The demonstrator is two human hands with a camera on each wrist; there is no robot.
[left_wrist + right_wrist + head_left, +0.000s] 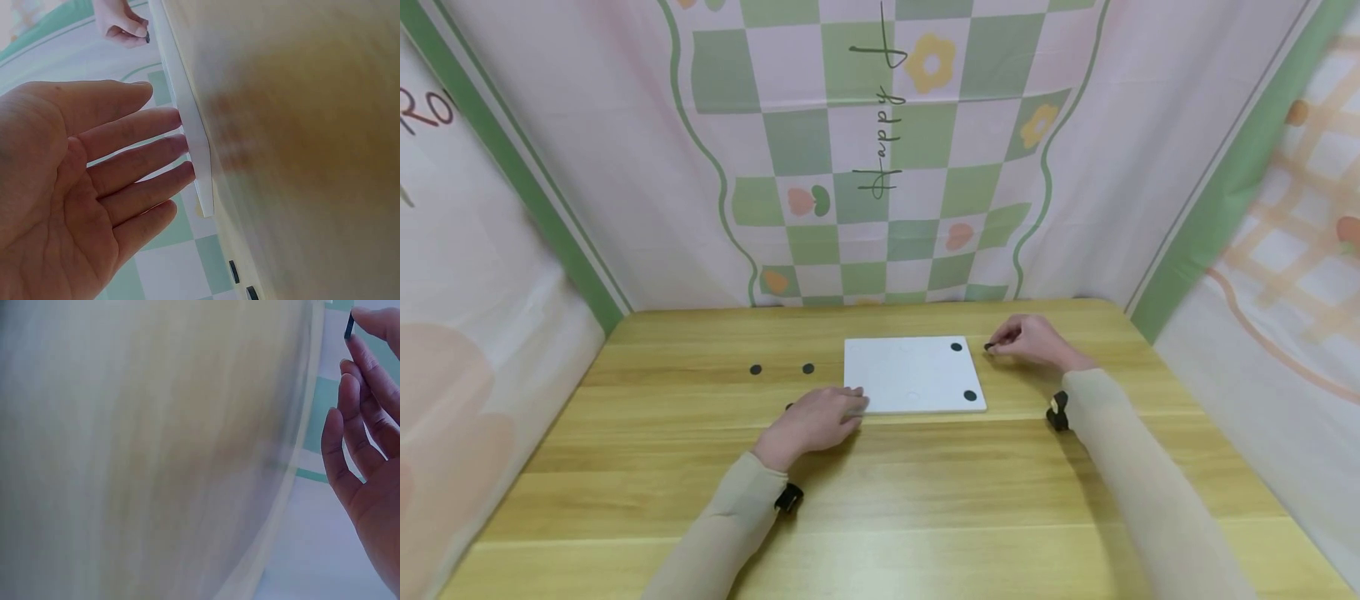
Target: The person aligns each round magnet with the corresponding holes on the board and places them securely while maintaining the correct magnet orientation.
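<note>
A white rectangular board [910,371] lies flat on the wooden table, with one black disc [957,347] near its far right corner and another black disc [970,396] near its near right corner. My left hand [814,421] rests its fingertips on the board's near left corner, and in the left wrist view its fingers [140,162] are nearly straight. Just right of the board, my right hand [1033,342] pinches a small black disc [349,326] between thumb and forefinger. The other right fingers [350,412] are loosely bent.
Left of the board, two black discs lie on the table, one disc [756,369] farther out and one disc [808,368] closer. A further dark disc [789,407] is partly hidden by my left hand. Patterned curtains [880,167] stand behind and beside the wooden table [925,500].
</note>
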